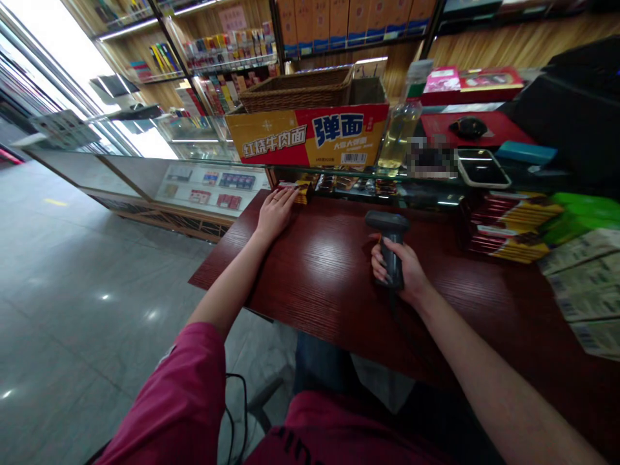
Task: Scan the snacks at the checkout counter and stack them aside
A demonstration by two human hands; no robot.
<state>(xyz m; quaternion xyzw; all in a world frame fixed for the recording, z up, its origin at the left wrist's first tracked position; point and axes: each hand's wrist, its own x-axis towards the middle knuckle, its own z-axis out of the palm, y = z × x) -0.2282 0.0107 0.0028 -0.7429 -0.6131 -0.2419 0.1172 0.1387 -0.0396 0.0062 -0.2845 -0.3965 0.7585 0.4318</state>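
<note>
My right hand is closed round the grip of a dark grey barcode scanner, held upright over the dark red wooden desk. My left hand lies flat on the desk's far left corner, fingers stretched out, its fingertips touching a small red and yellow packet at the foot of the glass counter. Both forearms reach out from pink sleeves.
A yellow and red cardboard box with a wicker basket stands on the glass counter, beside a clear bottle. Stacked red and green cartons fill the desk's right side. A phone lies near them. Grey floor lies left.
</note>
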